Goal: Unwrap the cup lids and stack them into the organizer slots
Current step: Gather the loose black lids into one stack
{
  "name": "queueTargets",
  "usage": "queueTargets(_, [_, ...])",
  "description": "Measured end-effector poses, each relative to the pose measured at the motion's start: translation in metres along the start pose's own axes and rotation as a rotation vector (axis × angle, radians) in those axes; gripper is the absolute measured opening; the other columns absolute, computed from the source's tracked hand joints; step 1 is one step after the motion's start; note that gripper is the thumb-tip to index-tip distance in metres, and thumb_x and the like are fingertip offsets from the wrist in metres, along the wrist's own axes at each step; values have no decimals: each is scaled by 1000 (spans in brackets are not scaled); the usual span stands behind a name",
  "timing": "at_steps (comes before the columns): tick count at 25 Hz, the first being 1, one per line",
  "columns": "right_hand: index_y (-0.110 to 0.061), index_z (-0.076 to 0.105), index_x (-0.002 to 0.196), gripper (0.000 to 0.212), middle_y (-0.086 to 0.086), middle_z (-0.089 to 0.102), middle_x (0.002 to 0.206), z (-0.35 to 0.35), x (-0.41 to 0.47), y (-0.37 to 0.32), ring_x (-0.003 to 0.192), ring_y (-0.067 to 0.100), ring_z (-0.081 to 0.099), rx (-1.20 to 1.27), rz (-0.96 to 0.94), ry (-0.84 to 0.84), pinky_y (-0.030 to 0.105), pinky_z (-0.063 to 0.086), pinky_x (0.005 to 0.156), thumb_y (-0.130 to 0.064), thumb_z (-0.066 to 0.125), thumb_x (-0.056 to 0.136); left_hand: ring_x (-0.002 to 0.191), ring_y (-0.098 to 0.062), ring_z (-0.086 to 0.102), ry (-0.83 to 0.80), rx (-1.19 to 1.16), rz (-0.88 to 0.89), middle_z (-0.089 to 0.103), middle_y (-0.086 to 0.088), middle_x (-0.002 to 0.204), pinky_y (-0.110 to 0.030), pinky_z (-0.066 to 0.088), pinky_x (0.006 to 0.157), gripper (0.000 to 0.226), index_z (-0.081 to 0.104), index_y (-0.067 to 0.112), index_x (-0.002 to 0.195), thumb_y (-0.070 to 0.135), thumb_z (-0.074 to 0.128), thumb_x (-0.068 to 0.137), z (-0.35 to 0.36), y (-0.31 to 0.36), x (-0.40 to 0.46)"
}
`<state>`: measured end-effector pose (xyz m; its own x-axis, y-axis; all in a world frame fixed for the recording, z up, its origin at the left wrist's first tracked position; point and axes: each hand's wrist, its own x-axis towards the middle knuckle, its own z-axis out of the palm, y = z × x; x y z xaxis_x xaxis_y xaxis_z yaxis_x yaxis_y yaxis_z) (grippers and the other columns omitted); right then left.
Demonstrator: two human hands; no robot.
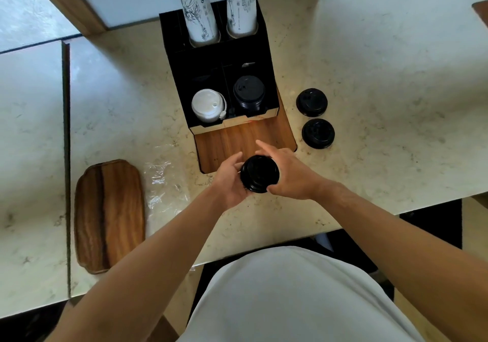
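Fingers of left hand point(229, 180) and right hand point(287, 175) curl round a stack of black lids point(260, 174), held above the worktop point(369, 77). Two loose lids point(311, 102) lie right; plastic wrap point(163, 183) and wooden tray point(109, 215) left. The organizer point(216, 64) ahead holds white lids point(208, 105) and black lids point(248, 90) in separate slots, cup stacks point(241, 6) behind.

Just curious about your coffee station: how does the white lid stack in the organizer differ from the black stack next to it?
The white stack is pale and leans toward the front of the left slot; the black stack is dark and stands straighter in the right slot. The white stack's top lid shows a small sip hole, while the black stack's top shows only faint embossing. Both are stacks of round cup lids sitting in the black organizer.
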<state>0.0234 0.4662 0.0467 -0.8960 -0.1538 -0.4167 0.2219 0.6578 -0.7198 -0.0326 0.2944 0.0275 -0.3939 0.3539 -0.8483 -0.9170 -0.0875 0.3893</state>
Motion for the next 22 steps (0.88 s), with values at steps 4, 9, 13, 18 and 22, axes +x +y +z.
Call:
queueTargets(4, [-28,13,164,114,-6,45,155,2,5,-4,143,18,28,-30,-10,-40,38,31,117,-13,82,74,112,-36,67,-4,2,20,70,-18,118,-52,54,100,37,66,6,119,35,51,102,-4,2,-3])
queueTargets(9, [-30,9,164,115,-7,43,156,-1,13,-5,141,15,26,-77,-42,-86,36,32,118,-9,79,74,114,-38,66,7,16,11,68,-20,121,-58,53,99,33,61,6,126,25,51,100,-8,7,0])
queueTargets(13, [-31,6,164,116,-9,41,157,-7,17,-5,140,14,26,-113,-48,-107,38,35,118,-6,76,75,113,-37,67,14,54,0,68,-20,123,-57,54,98,32,61,6,126,22,54,99,-4,13,4])
queueTargets(18, [-32,5,164,116,-10,41,157,-13,24,1,141,14,25,-104,-36,-111,40,38,118,-7,77,76,104,-34,69,29,120,19,71,-18,115,-47,61,87,23,66,2,118,5,64,95,3,20,8])
queueTargets(22, [-28,8,164,113,-6,37,162,-23,25,6,148,19,21,-45,0,-88,42,29,120,-8,77,78,107,-33,70,61,113,25,71,-20,118,-44,61,89,28,65,-1,120,1,67,93,9,26,18])
